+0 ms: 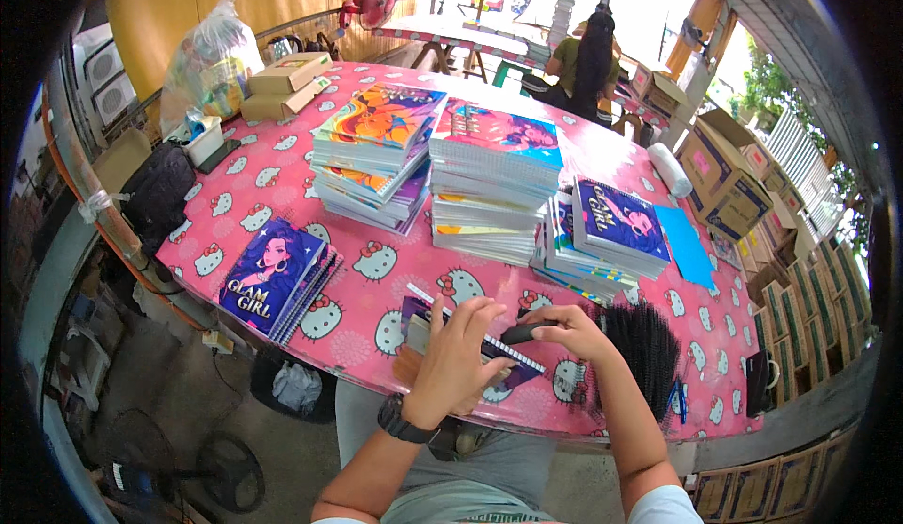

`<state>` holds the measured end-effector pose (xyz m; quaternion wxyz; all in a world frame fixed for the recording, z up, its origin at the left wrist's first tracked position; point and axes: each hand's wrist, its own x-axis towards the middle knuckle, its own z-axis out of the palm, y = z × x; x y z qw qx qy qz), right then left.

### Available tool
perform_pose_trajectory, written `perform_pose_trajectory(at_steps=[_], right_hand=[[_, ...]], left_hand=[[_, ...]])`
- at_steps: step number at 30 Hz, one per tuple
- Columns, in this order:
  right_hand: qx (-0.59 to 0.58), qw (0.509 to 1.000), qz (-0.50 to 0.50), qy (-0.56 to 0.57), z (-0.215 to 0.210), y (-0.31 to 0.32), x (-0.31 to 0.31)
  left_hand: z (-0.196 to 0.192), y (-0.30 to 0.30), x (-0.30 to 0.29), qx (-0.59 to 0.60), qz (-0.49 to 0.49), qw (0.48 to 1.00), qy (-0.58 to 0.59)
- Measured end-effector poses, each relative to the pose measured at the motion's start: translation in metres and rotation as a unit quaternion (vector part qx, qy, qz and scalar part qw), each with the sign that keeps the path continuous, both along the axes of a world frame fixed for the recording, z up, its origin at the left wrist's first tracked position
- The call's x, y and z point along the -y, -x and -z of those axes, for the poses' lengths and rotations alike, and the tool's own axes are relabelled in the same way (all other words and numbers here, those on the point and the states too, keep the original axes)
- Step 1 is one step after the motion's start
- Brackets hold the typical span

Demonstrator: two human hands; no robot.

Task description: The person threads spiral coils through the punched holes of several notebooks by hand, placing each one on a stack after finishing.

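Observation:
My left hand [458, 355], with a black watch on the wrist, presses flat on a spiral notebook [419, 320] lying at the near edge of the pink table [282, 171]. My right hand [562, 328] grips a dark tool [523, 333] at the notebook's spiral edge. A heap of black spiral coils [649, 345] lies just right of my right hand.
Tall stacks of colourful notebooks [494, 181] fill the table's middle, with a smaller purple stack [276, 277] at the near left. Cardboard boxes [287, 82] and a plastic bag sit far left. A seated person [588, 58] is beyond the table. Cartons [724, 181] stand at right.

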<state>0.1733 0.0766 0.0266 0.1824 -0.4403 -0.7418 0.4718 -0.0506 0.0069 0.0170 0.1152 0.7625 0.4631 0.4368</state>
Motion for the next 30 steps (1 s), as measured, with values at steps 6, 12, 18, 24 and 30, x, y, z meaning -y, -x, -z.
perform_pose_trajectory(at_steps=[6,12,18,24,30], right_hand=[[-0.161,0.983,-0.07,0.047,0.002,0.009,0.001],[-0.251,0.962,-0.112,-0.005,-0.001,0.025,0.009],[-0.278,0.959,-0.06,0.017,0.002,0.03,0.01],[-0.373,0.925,-0.037,0.063,0.016,0.032,0.006],[-0.04,0.993,-0.012,-0.11,0.015,0.048,-0.014]], left_hand=[[-0.002,0.005,-0.002,0.014,0.011,1.0,-0.007],[0.028,0.034,-0.011,0.237,-0.139,0.961,0.02],[0.074,0.035,-0.024,0.408,-0.071,0.906,0.082],[0.062,0.038,-0.021,0.5,-0.029,0.859,0.108],[0.059,0.038,-0.017,0.584,0.002,0.796,0.161]])
